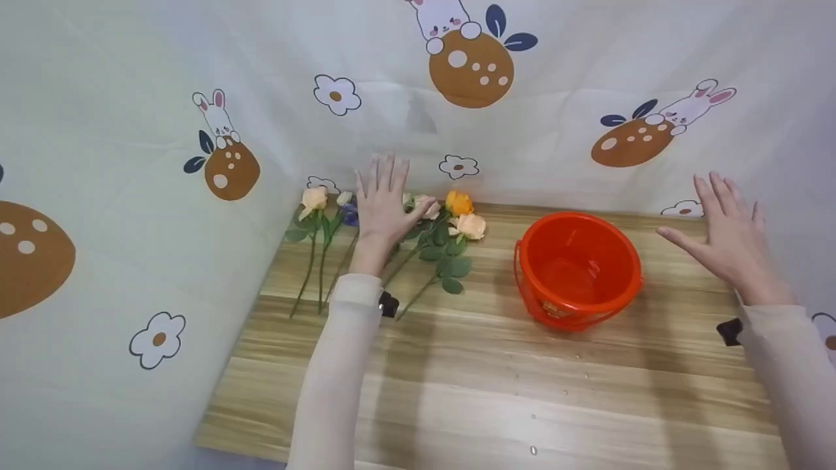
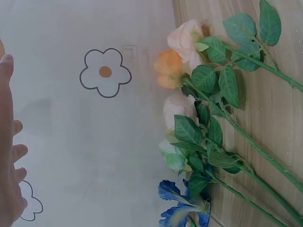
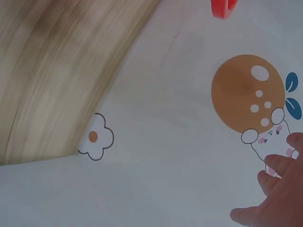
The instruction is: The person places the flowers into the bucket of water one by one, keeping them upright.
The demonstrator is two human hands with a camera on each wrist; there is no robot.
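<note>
With fingers spread, my left hand (image 1: 384, 212) hovers over the row of artificial flowers and holds nothing. My right hand (image 1: 735, 238) is raised to the right of a red bucket (image 1: 578, 271), its fingers also apart and nothing in them. Among the flowers, a peach rose (image 1: 314, 199) lies at the left. An orange rose (image 1: 459, 203) and another peach rose (image 1: 471, 226) lie at the right end. In the left wrist view a pale pink rose (image 2: 179, 109), a whitish-green bloom (image 2: 174, 153) and a blue iris (image 2: 182, 203) show between them. The left hand partly hides the middle flowers in the head view.
All of it stands on a wood-grain table (image 1: 470, 391). A white cloth (image 1: 274, 52) printed with rabbits and flowers hangs behind and at both sides. The bucket's handle (image 1: 594, 321) hangs down at its front. Small shiny drops (image 1: 533, 450) dot the tabletop.
</note>
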